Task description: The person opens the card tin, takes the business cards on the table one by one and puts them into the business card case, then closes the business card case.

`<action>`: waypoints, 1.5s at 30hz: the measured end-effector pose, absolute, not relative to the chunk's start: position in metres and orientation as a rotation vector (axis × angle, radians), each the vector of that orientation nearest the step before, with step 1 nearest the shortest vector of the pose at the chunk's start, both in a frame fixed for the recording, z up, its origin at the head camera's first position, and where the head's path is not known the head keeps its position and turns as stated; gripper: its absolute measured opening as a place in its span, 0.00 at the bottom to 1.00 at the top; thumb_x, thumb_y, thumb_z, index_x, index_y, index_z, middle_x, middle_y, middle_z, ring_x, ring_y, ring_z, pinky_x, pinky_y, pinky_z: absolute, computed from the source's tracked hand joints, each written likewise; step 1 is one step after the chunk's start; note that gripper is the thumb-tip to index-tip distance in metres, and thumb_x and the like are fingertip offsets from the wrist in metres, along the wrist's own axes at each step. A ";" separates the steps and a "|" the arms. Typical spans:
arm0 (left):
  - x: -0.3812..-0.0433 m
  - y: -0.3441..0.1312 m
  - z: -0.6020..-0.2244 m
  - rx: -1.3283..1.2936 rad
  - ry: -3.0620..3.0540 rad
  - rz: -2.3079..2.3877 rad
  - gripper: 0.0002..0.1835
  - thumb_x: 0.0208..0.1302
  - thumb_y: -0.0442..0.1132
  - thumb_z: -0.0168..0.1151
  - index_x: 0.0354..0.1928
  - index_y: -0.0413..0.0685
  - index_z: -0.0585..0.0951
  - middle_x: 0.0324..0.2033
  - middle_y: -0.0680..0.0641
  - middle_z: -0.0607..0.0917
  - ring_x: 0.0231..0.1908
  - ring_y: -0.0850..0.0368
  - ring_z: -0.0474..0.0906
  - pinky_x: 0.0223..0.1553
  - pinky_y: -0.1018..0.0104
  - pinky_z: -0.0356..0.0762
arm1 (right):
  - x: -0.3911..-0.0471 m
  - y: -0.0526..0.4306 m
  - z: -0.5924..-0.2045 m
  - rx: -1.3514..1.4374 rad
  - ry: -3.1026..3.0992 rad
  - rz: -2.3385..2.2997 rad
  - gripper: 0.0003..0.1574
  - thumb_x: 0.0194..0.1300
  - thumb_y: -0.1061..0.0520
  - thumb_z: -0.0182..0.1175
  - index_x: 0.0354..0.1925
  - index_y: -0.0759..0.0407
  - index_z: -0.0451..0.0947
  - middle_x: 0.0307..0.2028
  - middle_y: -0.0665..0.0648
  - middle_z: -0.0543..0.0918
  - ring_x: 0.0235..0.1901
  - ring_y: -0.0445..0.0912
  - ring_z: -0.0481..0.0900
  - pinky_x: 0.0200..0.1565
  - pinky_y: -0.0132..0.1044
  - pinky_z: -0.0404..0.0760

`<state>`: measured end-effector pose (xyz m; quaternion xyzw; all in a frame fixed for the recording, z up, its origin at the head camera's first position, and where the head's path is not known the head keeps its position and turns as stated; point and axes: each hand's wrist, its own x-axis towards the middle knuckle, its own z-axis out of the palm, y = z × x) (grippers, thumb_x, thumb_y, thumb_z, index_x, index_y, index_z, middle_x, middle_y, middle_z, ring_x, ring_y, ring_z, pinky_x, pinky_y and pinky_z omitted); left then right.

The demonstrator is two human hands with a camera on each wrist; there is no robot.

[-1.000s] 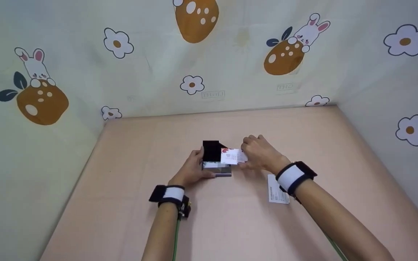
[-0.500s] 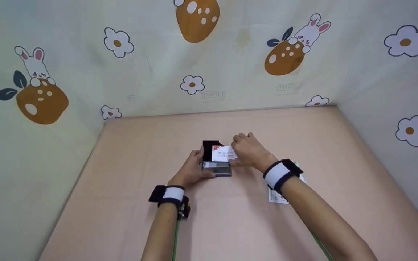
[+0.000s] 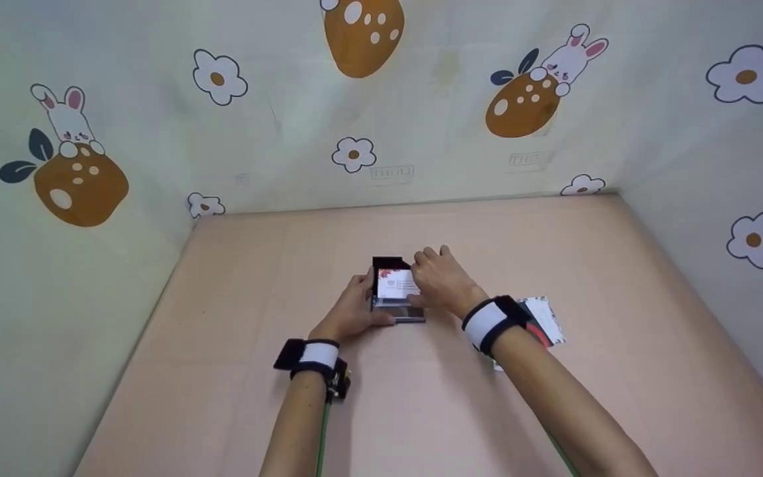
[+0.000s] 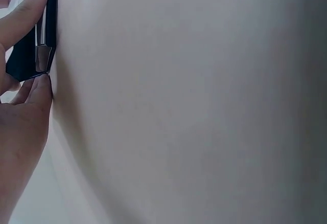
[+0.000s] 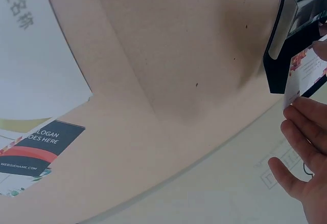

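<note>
My left hand (image 3: pixel 350 311) grips a business card case (image 3: pixel 387 262) by its left side, thumb along the near edge. The case lies open, its black flap pointing away from me, and a shiny metallic front shows in the left wrist view. Between the thumb and fingers of my right hand (image 3: pixel 446 281) is a white business card (image 3: pixel 395 283) with a red floral corner. That card overlaps the case's dark inside, its near edge right at the metallic pocket. From the right wrist view, the outer fingers of the right hand (image 5: pixel 306 142) spread away from the card (image 5: pixel 301 70).
Several loose cards (image 3: pixel 544 315) lie on the pink tabletop under the right forearm, partly hidden by it. In the right wrist view, one dark card (image 5: pixel 43 144) with a red band lies beside a large white one (image 5: pixel 41 55). A patterned curtain (image 3: pixel 289 132) stands behind the table.
My right hand has moved left, bringing the card from the case's right side to over its inside. The loose cards have come more into view. My left hand and the case have stayed put.
</note>
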<state>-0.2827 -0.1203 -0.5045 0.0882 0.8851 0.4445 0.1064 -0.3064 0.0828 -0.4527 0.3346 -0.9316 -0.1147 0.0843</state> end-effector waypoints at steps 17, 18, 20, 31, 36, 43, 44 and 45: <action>-0.280 -0.116 -0.508 0.233 2.590 1.318 0.61 0.50 0.42 0.80 0.79 0.47 0.49 0.73 0.38 0.62 0.76 0.41 0.57 0.78 0.51 0.53 | -0.299 0.079 -0.468 0.948 -2.781 -0.370 0.37 0.65 0.36 0.64 0.49 0.70 0.82 0.47 0.63 0.82 0.49 0.56 0.79 0.56 0.54 0.78; -0.280 -0.116 -0.508 0.239 2.588 1.328 0.61 0.50 0.41 0.80 0.79 0.47 0.49 0.72 0.38 0.63 0.75 0.41 0.57 0.78 0.51 0.53 | -0.299 0.079 -0.469 0.947 -2.782 -0.354 0.37 0.65 0.36 0.64 0.49 0.70 0.82 0.47 0.63 0.82 0.50 0.56 0.78 0.57 0.55 0.78; -0.279 -0.116 -0.507 0.253 2.589 1.337 0.61 0.50 0.41 0.80 0.79 0.45 0.49 0.71 0.37 0.64 0.75 0.40 0.58 0.78 0.50 0.53 | -0.299 0.079 -0.470 0.946 -2.780 -0.324 0.36 0.65 0.37 0.64 0.49 0.69 0.82 0.48 0.63 0.82 0.50 0.56 0.78 0.57 0.55 0.78; -0.279 -0.117 -0.506 0.273 2.599 1.316 0.60 0.51 0.43 0.80 0.79 0.45 0.50 0.71 0.37 0.64 0.75 0.40 0.57 0.78 0.49 0.52 | -0.294 0.077 -0.475 0.910 -2.788 -0.270 0.34 0.65 0.39 0.64 0.48 0.69 0.82 0.47 0.63 0.81 0.49 0.56 0.78 0.54 0.54 0.77; -0.280 -0.119 -0.504 0.265 2.604 1.299 0.60 0.51 0.43 0.79 0.79 0.45 0.50 0.72 0.37 0.63 0.75 0.39 0.57 0.78 0.48 0.52 | -0.290 0.070 -0.474 0.851 -2.796 -0.218 0.26 0.69 0.47 0.59 0.48 0.69 0.81 0.46 0.63 0.83 0.47 0.56 0.80 0.51 0.53 0.80; -0.282 -0.121 -0.503 0.254 2.613 1.285 0.60 0.51 0.43 0.79 0.79 0.47 0.49 0.73 0.37 0.62 0.75 0.39 0.56 0.78 0.47 0.51 | -0.280 0.061 -0.477 0.919 -2.843 -0.089 0.33 0.62 0.57 0.66 0.64 0.66 0.73 0.65 0.64 0.75 0.61 0.58 0.77 0.59 0.54 0.79; -0.281 -0.122 -0.503 0.254 2.612 1.289 0.60 0.51 0.43 0.79 0.79 0.46 0.49 0.73 0.37 0.62 0.75 0.38 0.56 0.78 0.47 0.51 | -0.279 0.061 -0.478 0.924 -2.865 -0.084 0.35 0.61 0.56 0.68 0.64 0.65 0.73 0.66 0.64 0.74 0.63 0.59 0.76 0.60 0.55 0.78; -0.281 -0.122 -0.504 0.256 2.612 1.289 0.60 0.51 0.43 0.79 0.79 0.46 0.49 0.73 0.37 0.62 0.75 0.38 0.56 0.78 0.47 0.51 | -0.277 0.060 -0.479 0.926 -2.887 -0.088 0.37 0.61 0.56 0.69 0.65 0.64 0.72 0.68 0.64 0.73 0.64 0.59 0.75 0.61 0.55 0.78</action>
